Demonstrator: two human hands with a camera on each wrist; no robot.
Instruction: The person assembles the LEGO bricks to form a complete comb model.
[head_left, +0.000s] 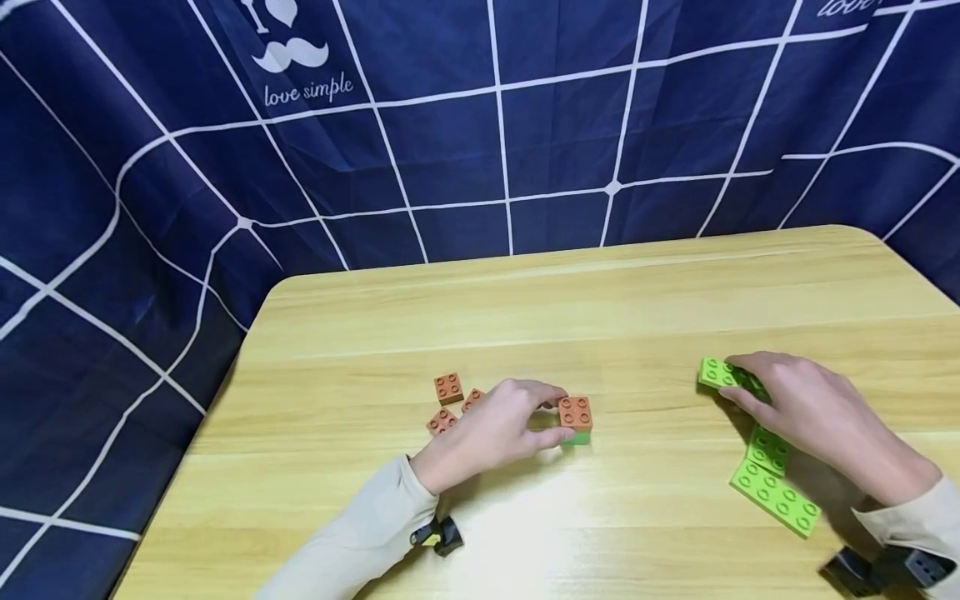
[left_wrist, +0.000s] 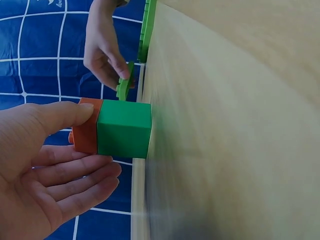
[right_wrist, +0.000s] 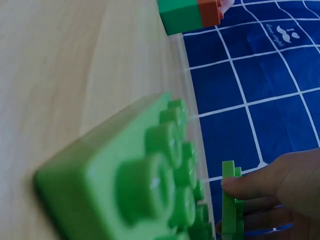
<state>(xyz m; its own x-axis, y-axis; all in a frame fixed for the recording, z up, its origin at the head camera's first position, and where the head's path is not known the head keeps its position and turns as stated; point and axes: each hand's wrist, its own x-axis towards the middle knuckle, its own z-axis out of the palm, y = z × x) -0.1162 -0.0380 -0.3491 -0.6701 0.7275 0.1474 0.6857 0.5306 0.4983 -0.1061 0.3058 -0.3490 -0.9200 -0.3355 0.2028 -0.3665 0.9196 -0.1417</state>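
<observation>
My left hand (head_left: 498,427) pinches an orange toy brick (head_left: 575,412) between thumb and fingertips. Beneath that brick is a darker green block (left_wrist: 124,130), the two stacked flush. Whether the stack's base touches the table I cannot tell. Over on the right, my right hand (head_left: 806,402) grips a flat light green studded brick (head_left: 713,372), thumb on its near side; the palm covers part of it. Close below this hand lie a green brick (head_left: 768,450) and a longer light green brick (head_left: 777,498), studs up.
Several orange bricks lie left of and partly behind my left hand, one of them a square four-stud brick (head_left: 448,387). The wooden table (head_left: 360,333) ends at a dark blue curtain (head_left: 450,158) with white lines, behind and at the left.
</observation>
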